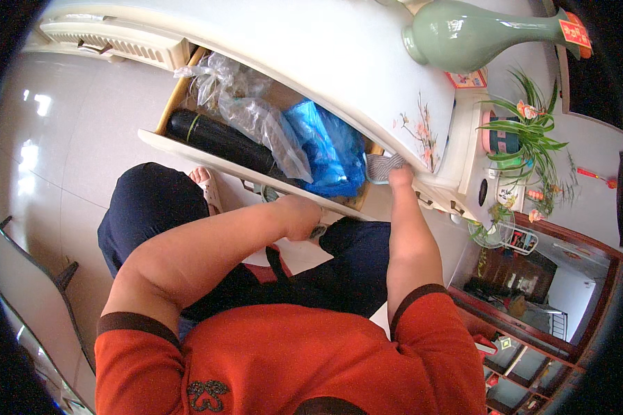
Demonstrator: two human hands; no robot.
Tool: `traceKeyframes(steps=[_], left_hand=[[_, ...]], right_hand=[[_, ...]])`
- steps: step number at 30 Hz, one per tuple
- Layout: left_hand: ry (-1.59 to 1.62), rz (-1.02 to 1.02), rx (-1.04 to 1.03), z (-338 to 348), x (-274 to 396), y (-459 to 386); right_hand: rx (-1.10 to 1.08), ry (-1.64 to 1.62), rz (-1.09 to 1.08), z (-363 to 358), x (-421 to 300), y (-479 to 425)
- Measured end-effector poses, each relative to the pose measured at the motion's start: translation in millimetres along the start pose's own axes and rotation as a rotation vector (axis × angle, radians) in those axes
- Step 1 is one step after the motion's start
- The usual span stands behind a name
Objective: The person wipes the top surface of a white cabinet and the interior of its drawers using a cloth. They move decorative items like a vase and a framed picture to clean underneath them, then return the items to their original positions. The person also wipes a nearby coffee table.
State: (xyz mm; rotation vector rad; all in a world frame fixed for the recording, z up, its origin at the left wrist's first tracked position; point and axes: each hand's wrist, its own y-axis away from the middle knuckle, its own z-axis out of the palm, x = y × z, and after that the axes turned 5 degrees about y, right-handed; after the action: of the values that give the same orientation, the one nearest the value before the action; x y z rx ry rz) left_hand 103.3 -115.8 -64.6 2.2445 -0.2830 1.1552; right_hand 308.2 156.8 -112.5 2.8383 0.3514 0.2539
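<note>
An open drawer (228, 165) of a cream cabinet stretches before me. It holds clear plastic bags (259, 124), a blue plastic bag (327, 148) and a long black roll or cylinder (223, 140) with a thin yellow-green band. My right hand (401, 175) grips a grey striped cloth (381, 167) with a light blue edge, beside the drawer's right end and under the cabinet top's edge. My left hand (303, 218) is just outside the drawer front, bent downward. A small greyish thing (317, 231) shows beside it; the fingers are mostly hidden, and whether they hold it is unclear.
On the cabinet top (311, 57) lies a green vase (477, 36) as seen sideways in this view. A potted spider plant (524, 127) and a white fan (490, 231) are at the right. My knees in dark trousers (156, 207) are close to the drawer front.
</note>
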Motion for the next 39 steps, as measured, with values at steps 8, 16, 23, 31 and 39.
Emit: traceKeyframes(steps=[8,16,23,31,39], left_hand=[[0.029,0.009,-0.004,3.0,-0.8,2.8],[-0.037,-0.013,-0.066,-9.2,-1.2,4.0],[-0.01,-0.001,-0.066,6.4,-10.9,-0.3],[-0.067,-0.197,-0.013,16.8,-39.6,-17.6],[0.087,-0.307,0.257,34.9,-45.8,-9.0]], right_hand=[[-0.24,0.215,-0.119,110.0,33.6,7.5],[-0.497,0.428,-0.159,62.4,20.7,40.0],[-0.325,0.328,-0.641,-2.2,7.4,106.1],[-0.402,-0.157,-0.61,14.2,-61.2,130.2],[-0.102,-0.3,-0.928,21.5,-118.2,153.5]])
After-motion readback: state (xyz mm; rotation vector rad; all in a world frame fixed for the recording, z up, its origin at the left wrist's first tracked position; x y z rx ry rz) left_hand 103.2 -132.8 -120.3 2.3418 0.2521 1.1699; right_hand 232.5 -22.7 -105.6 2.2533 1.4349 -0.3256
